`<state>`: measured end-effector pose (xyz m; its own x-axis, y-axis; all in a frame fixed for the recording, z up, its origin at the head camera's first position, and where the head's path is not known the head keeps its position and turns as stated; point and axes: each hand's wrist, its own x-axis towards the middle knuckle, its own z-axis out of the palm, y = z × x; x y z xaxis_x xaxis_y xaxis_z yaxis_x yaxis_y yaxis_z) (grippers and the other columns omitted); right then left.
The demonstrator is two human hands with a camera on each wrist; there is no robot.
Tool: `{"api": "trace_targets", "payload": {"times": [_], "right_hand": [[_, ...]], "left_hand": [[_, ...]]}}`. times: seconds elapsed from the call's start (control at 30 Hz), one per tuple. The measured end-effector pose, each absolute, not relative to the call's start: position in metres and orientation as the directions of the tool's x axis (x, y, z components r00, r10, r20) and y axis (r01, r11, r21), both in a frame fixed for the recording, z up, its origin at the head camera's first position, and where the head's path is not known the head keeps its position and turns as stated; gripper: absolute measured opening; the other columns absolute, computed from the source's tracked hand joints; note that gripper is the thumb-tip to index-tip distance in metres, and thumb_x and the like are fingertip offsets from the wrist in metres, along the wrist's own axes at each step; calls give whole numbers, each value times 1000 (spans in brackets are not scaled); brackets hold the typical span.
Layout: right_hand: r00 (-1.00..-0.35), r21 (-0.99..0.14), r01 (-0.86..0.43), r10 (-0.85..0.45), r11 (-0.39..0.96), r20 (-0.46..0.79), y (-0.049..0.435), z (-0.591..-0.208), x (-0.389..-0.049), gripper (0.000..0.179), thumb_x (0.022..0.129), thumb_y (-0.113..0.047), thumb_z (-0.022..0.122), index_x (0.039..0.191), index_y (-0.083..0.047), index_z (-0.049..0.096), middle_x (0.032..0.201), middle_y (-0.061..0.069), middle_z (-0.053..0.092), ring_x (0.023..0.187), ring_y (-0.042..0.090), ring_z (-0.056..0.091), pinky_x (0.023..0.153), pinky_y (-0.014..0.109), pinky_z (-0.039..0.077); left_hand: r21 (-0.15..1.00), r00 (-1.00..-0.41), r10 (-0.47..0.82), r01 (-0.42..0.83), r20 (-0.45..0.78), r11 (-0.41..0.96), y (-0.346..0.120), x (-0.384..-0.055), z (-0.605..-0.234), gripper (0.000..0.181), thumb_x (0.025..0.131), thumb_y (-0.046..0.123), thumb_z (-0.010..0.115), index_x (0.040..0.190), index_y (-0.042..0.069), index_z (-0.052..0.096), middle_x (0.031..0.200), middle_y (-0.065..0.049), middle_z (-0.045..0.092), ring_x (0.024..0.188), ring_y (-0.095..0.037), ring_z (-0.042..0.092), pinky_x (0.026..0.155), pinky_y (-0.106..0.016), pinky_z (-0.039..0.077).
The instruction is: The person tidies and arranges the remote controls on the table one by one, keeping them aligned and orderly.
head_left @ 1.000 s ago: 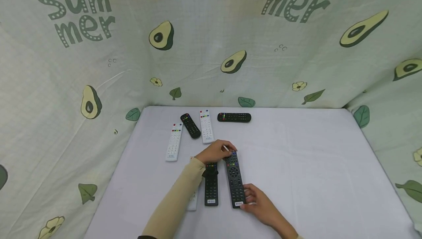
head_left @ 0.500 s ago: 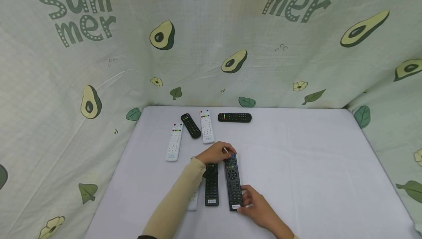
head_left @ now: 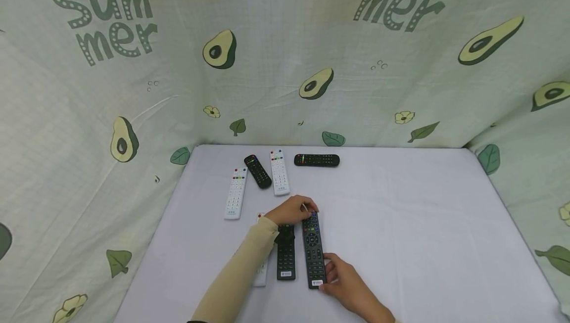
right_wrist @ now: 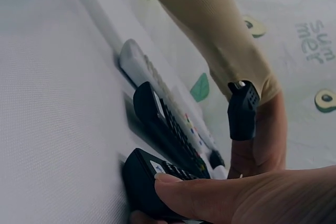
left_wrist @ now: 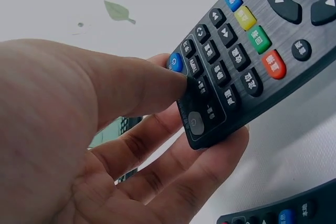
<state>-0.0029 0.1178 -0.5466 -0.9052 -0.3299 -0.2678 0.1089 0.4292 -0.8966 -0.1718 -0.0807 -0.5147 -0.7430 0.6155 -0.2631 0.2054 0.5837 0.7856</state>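
Note:
Both hands hold one long black remote control (head_left: 313, 249) that has a white label at its near end. My left hand (head_left: 295, 209) pinches its far end; in the left wrist view the thumb (left_wrist: 152, 85) lies over the top buttons with fingers beneath. My right hand (head_left: 347, 281) grips the near end, its thumb (right_wrist: 181, 190) by the label in the right wrist view. Just left lies a similar black remote control (head_left: 286, 258), partly covered by the left wrist and its small black camera (right_wrist: 244, 109). Beyond that, a white remote control (head_left: 260, 276) is mostly hidden under the left sleeve.
Farther back on the white-covered table (head_left: 423, 224) lie two white remotes, one at the left (head_left: 235, 193) and one nearer the middle (head_left: 279, 172). A short black remote (head_left: 258, 171) is slanted between them. Another black remote (head_left: 316, 160) lies crosswise near the back edge. A printed cloth (head_left: 267, 41) hangs behind.
The held black remote has shifted left and toward the person, now lying nearly parallel to the black remote beside it. Both hands have moved along with it, keeping their hold.

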Motion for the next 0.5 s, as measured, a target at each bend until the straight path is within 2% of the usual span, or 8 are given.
{"api": "trace_targets", "payload": {"times": [0.2, 0.5], "right_hand": [[-904, -887, 91, -336, 452, -264, 118, -547, -2, 82, 74, 0, 87, 142, 19, 46, 96, 5, 63, 80, 14, 62, 64, 23, 52], [-896, -884, 61, -366, 464, -253, 121, -546, -4, 84, 75, -4, 89, 142, 20, 45, 94, 6, 63, 80, 13, 64, 64, 25, 56]], "left_hand": [[744, -744, 599, 214, -295, 633, -79, -169, -519, 22, 99, -2, 64, 118, 6, 74, 110, -4, 71, 95, -12, 62, 89, -29, 56], [717, -742, 598, 238, -301, 656, -77, -170, -528, 22, 100, 0, 63, 119, 5, 73, 113, -5, 71, 98, -12, 63, 93, -29, 56]]}}
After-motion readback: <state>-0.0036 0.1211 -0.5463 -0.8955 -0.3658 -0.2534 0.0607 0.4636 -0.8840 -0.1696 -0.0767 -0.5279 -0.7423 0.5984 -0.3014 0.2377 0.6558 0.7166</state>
